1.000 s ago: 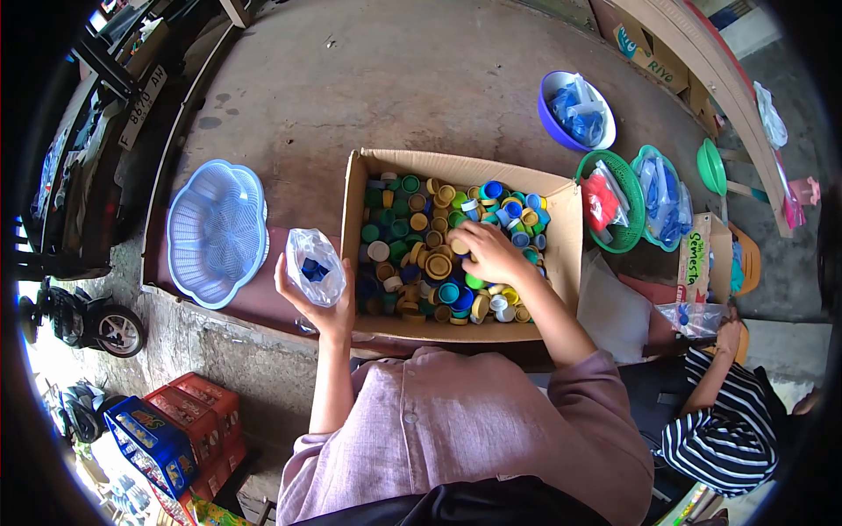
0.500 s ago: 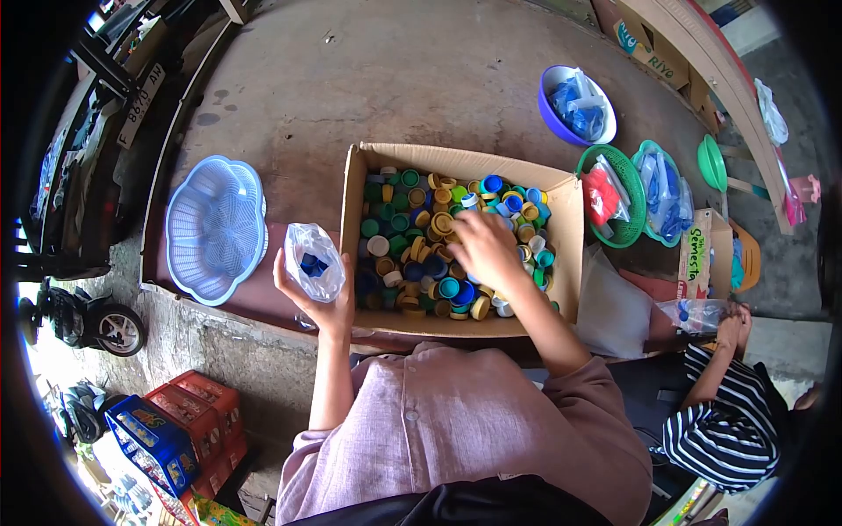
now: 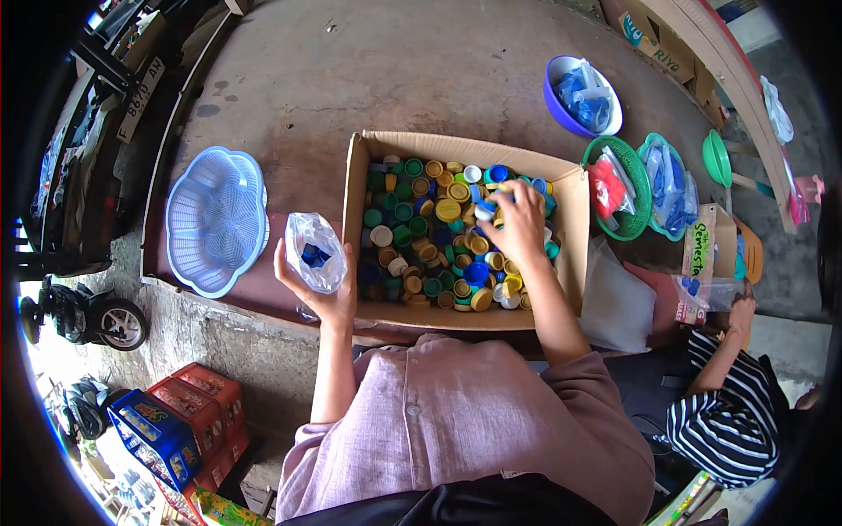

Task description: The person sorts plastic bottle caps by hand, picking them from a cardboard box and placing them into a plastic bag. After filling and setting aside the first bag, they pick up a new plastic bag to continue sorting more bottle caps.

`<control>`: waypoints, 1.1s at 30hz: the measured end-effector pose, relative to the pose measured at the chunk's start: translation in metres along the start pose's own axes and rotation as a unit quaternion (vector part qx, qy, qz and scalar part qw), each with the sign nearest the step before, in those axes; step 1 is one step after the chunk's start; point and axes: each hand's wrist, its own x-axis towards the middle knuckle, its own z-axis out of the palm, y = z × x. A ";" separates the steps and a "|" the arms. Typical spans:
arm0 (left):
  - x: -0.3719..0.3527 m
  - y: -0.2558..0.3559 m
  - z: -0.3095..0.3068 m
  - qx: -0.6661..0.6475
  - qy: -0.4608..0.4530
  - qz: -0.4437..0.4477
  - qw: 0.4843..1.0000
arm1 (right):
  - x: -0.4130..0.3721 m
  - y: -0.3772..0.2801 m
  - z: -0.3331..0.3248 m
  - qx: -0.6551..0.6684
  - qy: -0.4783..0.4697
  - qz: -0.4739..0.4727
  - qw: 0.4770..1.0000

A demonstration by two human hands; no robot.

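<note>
My left hand is wrapped round a clear plastic bag, its mouth upward and a few dark blue caps inside. The cardboard box on the table before me is full of loose plastic bottle caps in yellow, green, blue and white. Over the right part of that box is my right hand, thumb and fingers curled round a blue-and-white bottle cap. Its fingers partly cover the caps beneath.
A pale blue basket stands left of the box. To the right are a purple bowl, a green basket and a turquoise basket with bagged items. A co-worker in a striped sleeve holds a clear bag. Crates stand at lower left.
My right hand has moved right within the box and now has a blue-and-white cap at its fingers. My left hand still holds the bag. The co-worker's hands have shifted on their bag.
</note>
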 end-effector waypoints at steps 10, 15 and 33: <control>0.002 0.002 0.000 0.005 -0.007 0.015 1.000 | -0.011 -0.032 0.023 0.132 -0.116 -0.194 0.965; 0.002 0.003 0.001 0.017 -0.010 0.021 1.000 | -0.021 -0.055 0.018 0.150 -0.159 -0.296 0.930; 0.001 0.003 0.002 -0.001 -0.004 0.015 1.000 | -0.015 -0.043 0.017 0.117 -0.070 -0.187 0.973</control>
